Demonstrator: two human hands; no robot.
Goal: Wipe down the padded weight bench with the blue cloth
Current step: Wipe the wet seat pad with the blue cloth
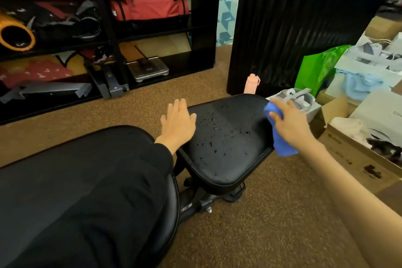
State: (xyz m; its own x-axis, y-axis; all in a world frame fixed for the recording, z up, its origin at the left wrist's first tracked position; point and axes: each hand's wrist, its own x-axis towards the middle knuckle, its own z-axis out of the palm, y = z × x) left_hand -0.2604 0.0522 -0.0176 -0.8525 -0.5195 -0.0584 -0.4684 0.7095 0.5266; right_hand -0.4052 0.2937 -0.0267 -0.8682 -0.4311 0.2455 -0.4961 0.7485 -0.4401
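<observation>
- Your right hand [289,123] pinches the blue cloth [280,139] at the seat pad [224,141]'s right edge; its lower half hangs loose over the side.
- The cloth looks soft and limp, so bunch it under a flat palm.
- Your left hand [178,122] rests spread and empty on the pad's left edge.
- Droplets bead on the vinyl; expect it to be slick.

Left hand [178,121] flat, fingers spread; right hand [290,123] clenched around something, arm outstretched
</observation>
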